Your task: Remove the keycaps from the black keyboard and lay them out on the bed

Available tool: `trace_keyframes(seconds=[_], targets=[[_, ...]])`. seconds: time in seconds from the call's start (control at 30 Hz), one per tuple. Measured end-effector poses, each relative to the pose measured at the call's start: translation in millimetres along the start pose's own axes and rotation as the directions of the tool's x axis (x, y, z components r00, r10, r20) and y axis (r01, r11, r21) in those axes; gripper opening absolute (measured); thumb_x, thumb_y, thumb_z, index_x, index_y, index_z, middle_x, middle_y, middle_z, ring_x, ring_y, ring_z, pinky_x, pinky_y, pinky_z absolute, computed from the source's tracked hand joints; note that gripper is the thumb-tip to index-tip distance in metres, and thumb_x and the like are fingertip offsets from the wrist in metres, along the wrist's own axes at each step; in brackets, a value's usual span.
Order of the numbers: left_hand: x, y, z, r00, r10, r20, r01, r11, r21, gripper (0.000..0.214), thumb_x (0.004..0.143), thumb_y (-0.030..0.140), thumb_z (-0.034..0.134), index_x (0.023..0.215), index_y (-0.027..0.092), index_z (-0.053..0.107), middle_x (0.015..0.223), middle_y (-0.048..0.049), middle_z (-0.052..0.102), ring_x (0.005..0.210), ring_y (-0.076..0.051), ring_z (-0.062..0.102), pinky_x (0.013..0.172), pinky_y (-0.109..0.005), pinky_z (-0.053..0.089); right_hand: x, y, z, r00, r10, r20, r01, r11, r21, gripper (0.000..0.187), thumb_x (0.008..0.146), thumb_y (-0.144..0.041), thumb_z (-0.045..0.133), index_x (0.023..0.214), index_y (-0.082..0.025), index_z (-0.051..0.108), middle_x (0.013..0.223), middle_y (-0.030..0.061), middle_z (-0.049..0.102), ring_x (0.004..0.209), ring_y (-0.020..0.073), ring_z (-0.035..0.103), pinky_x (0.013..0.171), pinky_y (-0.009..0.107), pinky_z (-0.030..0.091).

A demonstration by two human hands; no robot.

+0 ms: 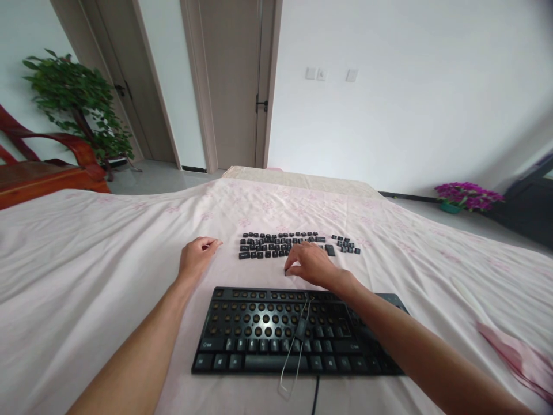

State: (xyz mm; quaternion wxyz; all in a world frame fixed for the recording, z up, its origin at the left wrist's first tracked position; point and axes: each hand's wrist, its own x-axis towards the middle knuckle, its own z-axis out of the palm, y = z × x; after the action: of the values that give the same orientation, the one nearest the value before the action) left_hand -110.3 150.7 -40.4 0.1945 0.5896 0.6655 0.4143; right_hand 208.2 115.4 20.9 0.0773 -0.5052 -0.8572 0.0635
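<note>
A black keyboard [259,334] lies on the pink sheet in front of me, many of its keycaps gone so round sockets show. Several loose black keycaps [268,246] are laid out in rows beyond it. My right hand [311,265] reaches over the keyboard to the near row and pinches a small keycap [287,271] with thumb and fingertips. My left hand [197,256] rests on the sheet left of the keycap rows, fingers loosely curled and holding nothing. A wire keycap puller [295,346] lies across the keyboard's middle.
The pale pink sheet [86,265] covers a wide bed-like surface. A keyboard cable [316,397] runs toward me. Pink cloth [518,357] lies at the right. A wooden chair [47,167], a green plant [78,98], doors and purple flowers [466,196] stand beyond.
</note>
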Motion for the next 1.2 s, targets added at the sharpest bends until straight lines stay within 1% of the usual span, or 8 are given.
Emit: trace_keyframes(seconds=[0.1,0.23,0.37,0.47,0.73,0.93,1.07,1.2], targets=[[0,0,0.4,1.000,-0.001,-0.007,0.001,1.000,-0.011,0.037,0.075,0.051,0.058,0.086,0.020,0.074,0.096,-0.0052,0.075,0.088,-0.023,0.066,0.078,-0.028,0.046,4,6,0,0.998,0.048,-0.047,-0.046,0.998,0.045,0.007,0.077,-0.028,0.071,0.081,-0.028,0.076,0.091,-0.0009,0.072,0.090,0.0185,0.062,0.079,0.027,0.043],[0,-3,1.9,1.000,0.015,-0.011,-0.016,1.000,-0.023,0.038,0.076,0.052,0.057,0.086,0.020,0.074,0.095,-0.0048,0.074,0.087,-0.022,0.066,0.077,-0.027,0.046,9,24,0,0.970,0.222,-0.095,-0.215,0.973,0.081,0.014,0.081,-0.030,0.065,0.089,-0.029,0.075,0.092,-0.0018,0.073,0.084,0.0174,0.066,0.070,0.024,0.044],[1,-5,2.8,1.000,0.011,-0.011,-0.011,1.000,-0.022,0.040,0.075,0.054,0.057,0.087,0.020,0.075,0.095,-0.0053,0.074,0.085,-0.022,0.066,0.076,-0.027,0.046,12,40,3,0.944,0.318,-0.091,-0.316,0.948,0.036,0.019,0.083,-0.031,0.061,0.095,-0.030,0.075,0.093,-0.0014,0.075,0.087,0.0193,0.067,0.072,0.026,0.046],[1,-5,2.9,1.000,0.003,-0.008,-0.003,1.000,-0.028,0.040,0.075,0.054,0.057,0.087,0.019,0.074,0.096,-0.0056,0.074,0.085,-0.022,0.066,0.075,-0.027,0.047,14,44,5,0.950,0.298,-0.096,-0.299,0.954,0.011,0.020,0.085,-0.030,0.059,0.097,-0.030,0.075,0.096,-0.0007,0.075,0.091,0.0198,0.067,0.075,0.026,0.046],[1,-5,3.2,1.000,-0.003,-0.011,0.003,0.999,-0.036,0.038,0.074,0.052,0.058,0.086,0.020,0.075,0.095,-0.0050,0.074,0.084,-0.023,0.066,0.074,-0.027,0.047,17,35,7,0.977,0.192,-0.087,-0.196,0.980,-0.031,0.020,0.086,-0.026,0.058,0.093,-0.029,0.076,0.100,-0.0006,0.074,0.093,0.0208,0.067,0.079,0.026,0.047],[0,-4,2.8,1.000,-0.003,-0.006,0.003,0.999,-0.043,0.040,0.074,0.054,0.058,0.087,0.020,0.074,0.096,-0.0053,0.074,0.085,-0.023,0.066,0.075,-0.028,0.047,15,35,5,0.973,0.204,-0.106,-0.207,0.978,-0.017,0.023,0.087,-0.028,0.056,0.098,-0.030,0.076,0.102,-0.0001,0.074,0.095,0.0208,0.067,0.081,0.026,0.046],[1,-3,2.0,1.000,-0.009,-0.001,0.009,0.999,-0.032,0.040,0.074,0.053,0.058,0.088,0.019,0.075,0.097,-0.0058,0.074,0.087,-0.023,0.066,0.076,-0.028,0.047,12,35,1,0.965,0.217,-0.145,-0.216,0.976,0.019,0.023,0.088,-0.031,0.055,0.097,-0.028,0.075,0.103,0.0000,0.073,0.093,0.0197,0.067,0.077,0.025,0.046],[1,-3,1.6,1.000,-0.007,-0.006,0.007,1.000,-0.014,0.040,0.075,0.053,0.058,0.087,0.019,0.075,0.096,-0.0058,0.074,0.085,-0.023,0.066,0.078,-0.029,0.047,4,32,-5,0.964,0.243,-0.103,-0.237,0.969,0.069,0.018,0.084,-0.031,0.059,0.091,-0.029,0.075,0.096,-0.0019,0.074,0.085,0.0177,0.066,0.071,0.024,0.044]])
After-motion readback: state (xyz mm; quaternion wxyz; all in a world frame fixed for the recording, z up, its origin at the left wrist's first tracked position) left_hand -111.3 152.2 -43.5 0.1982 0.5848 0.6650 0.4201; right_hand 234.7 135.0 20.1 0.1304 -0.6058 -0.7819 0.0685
